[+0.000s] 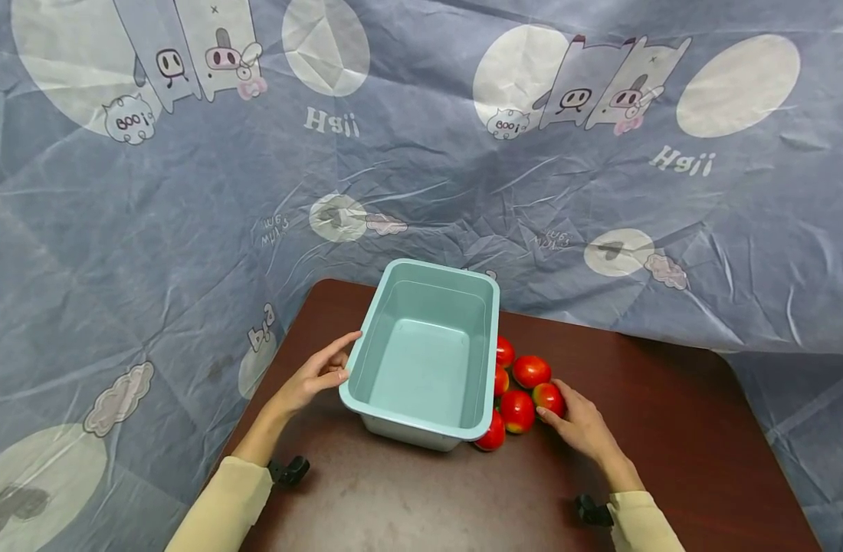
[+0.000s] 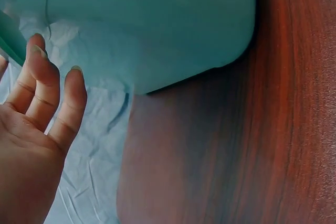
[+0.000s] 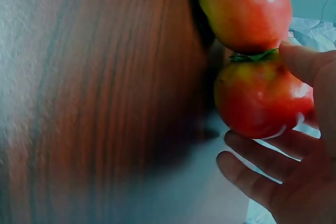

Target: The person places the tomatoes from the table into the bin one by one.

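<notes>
A pale green plastic basin (image 1: 421,376) stands on the table, its inside bare. At its left rim is my left hand (image 1: 318,373), fingertips touching the edge; the left wrist view shows the hand's fingers (image 2: 76,103) loosely bent beside the basin wall (image 2: 173,35). Along the basin's right side lie several red tomatoes (image 1: 516,411), some partly hidden by its rim. My right hand (image 1: 583,423) holds the rightmost tomato (image 1: 549,399) between thumb and fingers. In the right wrist view this tomato (image 3: 260,100) touches another tomato (image 3: 247,11), green leaves between them.
The dark red-brown wooden table (image 1: 421,498) has rounded far corners. A grey-blue cloth (image 1: 421,176) with cartoon prints hangs behind it and on the left. Each wrist carries a black strap mount (image 1: 290,470).
</notes>
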Demonstrator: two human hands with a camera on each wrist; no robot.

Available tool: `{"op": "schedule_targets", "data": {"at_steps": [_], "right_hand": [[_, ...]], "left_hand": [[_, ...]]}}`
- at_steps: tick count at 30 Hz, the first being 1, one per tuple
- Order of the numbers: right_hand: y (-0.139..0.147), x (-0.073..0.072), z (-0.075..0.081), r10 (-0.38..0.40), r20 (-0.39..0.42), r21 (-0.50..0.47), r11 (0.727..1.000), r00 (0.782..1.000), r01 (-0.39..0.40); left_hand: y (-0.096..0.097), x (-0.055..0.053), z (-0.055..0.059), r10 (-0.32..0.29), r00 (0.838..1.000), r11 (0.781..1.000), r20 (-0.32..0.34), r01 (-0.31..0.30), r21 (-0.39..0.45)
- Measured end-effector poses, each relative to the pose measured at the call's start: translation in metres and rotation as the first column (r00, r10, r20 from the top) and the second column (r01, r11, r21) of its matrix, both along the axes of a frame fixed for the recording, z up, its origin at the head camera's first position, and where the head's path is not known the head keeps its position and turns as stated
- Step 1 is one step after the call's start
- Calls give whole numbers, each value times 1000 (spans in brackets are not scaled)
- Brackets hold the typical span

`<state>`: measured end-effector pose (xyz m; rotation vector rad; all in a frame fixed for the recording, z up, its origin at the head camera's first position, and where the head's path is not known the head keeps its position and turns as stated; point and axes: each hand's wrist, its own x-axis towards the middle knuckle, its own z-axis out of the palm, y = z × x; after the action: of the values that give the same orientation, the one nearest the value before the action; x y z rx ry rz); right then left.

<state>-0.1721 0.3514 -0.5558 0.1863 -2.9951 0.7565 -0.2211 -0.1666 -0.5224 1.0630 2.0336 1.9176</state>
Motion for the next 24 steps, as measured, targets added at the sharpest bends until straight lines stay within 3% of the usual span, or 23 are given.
{"op": "schedule_targets", "data": {"at_steps": [8, 16, 24], "right_hand": [[0, 0, -2, -29, -44, -23, 999, 999, 28], [-5, 6, 16, -36, -122, -54, 998, 992, 29], [-14, 5, 33, -65, -161, -149, 988, 985, 41]], "left_hand": [[2, 1, -5, -40, 998, 998, 56, 37, 43], [6, 3, -12, -65, 992, 995, 104, 56, 87], [5, 0, -17, -65, 993, 994, 96, 56, 90]]}}
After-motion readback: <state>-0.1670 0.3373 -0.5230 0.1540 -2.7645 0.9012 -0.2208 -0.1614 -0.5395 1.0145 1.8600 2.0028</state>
